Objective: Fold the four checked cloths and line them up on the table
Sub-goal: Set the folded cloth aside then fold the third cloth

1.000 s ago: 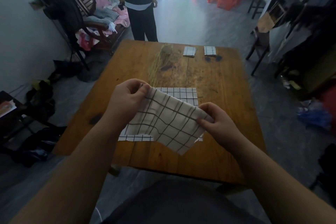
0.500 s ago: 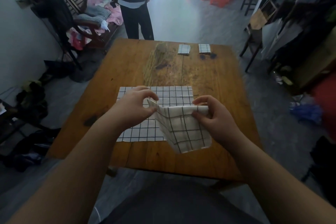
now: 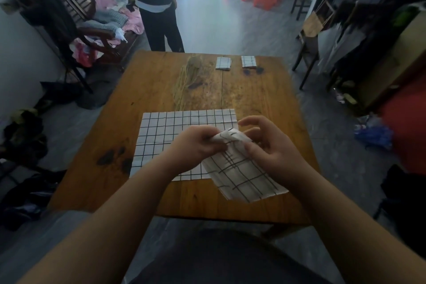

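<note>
Left hand [image 3: 196, 145] nearer right hand [image 3: 272, 145], cloth [image 3: 242, 175] top edge bunched between

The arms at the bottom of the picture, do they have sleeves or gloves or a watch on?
No. The left arm and right arm are bare, no sleeves showing. The left hand and right hand have no gloves, and no watch, band or ring shows. The only clothing in view is a dark garment on the body below.

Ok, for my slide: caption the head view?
Left hand and right hand hold a checked cloth above an unfolded cloth on the wooden table; two folded cloths beyond.
</note>
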Demonstrator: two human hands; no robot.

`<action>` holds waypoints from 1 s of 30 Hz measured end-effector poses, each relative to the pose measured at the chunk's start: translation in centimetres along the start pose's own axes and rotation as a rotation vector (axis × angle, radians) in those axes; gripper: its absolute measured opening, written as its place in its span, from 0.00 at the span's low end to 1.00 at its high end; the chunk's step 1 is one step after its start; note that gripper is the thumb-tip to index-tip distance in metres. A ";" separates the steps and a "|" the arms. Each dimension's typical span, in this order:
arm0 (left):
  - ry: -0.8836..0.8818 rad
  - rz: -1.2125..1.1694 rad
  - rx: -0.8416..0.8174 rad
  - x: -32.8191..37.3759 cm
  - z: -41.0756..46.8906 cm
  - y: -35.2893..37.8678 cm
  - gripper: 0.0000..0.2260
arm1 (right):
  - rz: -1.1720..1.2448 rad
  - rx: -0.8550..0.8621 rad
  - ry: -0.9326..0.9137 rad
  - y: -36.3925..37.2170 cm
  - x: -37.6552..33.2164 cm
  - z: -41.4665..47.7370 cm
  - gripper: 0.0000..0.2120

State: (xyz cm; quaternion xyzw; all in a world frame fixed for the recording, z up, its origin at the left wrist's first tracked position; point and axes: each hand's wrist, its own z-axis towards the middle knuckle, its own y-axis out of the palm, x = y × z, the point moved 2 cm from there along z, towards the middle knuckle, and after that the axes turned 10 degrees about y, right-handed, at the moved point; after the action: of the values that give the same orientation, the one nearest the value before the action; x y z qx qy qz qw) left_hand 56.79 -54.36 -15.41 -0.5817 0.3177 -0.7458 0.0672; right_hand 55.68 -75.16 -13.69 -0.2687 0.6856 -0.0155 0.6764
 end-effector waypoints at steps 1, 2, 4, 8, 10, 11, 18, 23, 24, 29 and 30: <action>-0.001 -0.039 0.006 -0.3 -0.1 -0.1 0.04 | -0.022 0.006 -0.006 -0.2 -0.1 -0.1 0.17; 0.001 -0.076 0.013 -0.4 -0.3 -0.2 0.03 | -0.053 0.018 -0.008 -0.2 -0.1 -0.1 0.17; 0.003 -0.116 0.022 -0.6 -0.4 -0.3 0.04 | -0.114 0.036 -0.011 -0.1 -0.2 -0.1 0.18; -0.011 -0.126 0.014 -1.0 -0.5 -0.5 0.07 | -0.187 0.076 -0.042 0.0 -0.4 0.1 0.16; -0.028 -0.136 0.019 -1.1 -0.5 -0.7 0.06 | -0.229 0.080 -0.046 0.0 -0.5 0.2 0.13; -0.034 -0.147 0.022 -1.2 -0.6 -0.7 0.06 | -0.255 0.080 -0.045 0.0 -0.6 0.3 0.12; -0.026 -0.078 -0.013 -0.9 -0.7 -0.2 0.03 | -0.508 0.094 -0.145 0.6 -2.1 0.7 0.13; -0.027 -0.174 0.082 -1.0 -1.1 -0.9 0.06 | -0.489 0.153 -0.174 0.6 -2.4 0.4 0.15; -0.029 -0.193 0.110 -1.0 -1.3 -1.1 0.11 | -0.501 0.192 -0.197 0.6 -2.3 0.2 0.16; -0.019 -0.181 0.109 -1.4 -1.6 -1.2 0.05 | -0.609 0.322 -0.347 0.9 -1.7 0.4 0.09; -0.014 -0.171 0.103 -1.3 -1.7 -1.1 0.03 | -0.605 0.333 -0.357 0.9 -1.7 0.6 0.10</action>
State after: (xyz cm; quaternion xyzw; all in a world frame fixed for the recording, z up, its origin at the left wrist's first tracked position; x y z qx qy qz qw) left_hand 56.01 -52.18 -16.10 -0.6079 0.2275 -0.7599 0.0354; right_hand 55.80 -73.52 -12.54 -0.3436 0.4348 -0.2784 0.7845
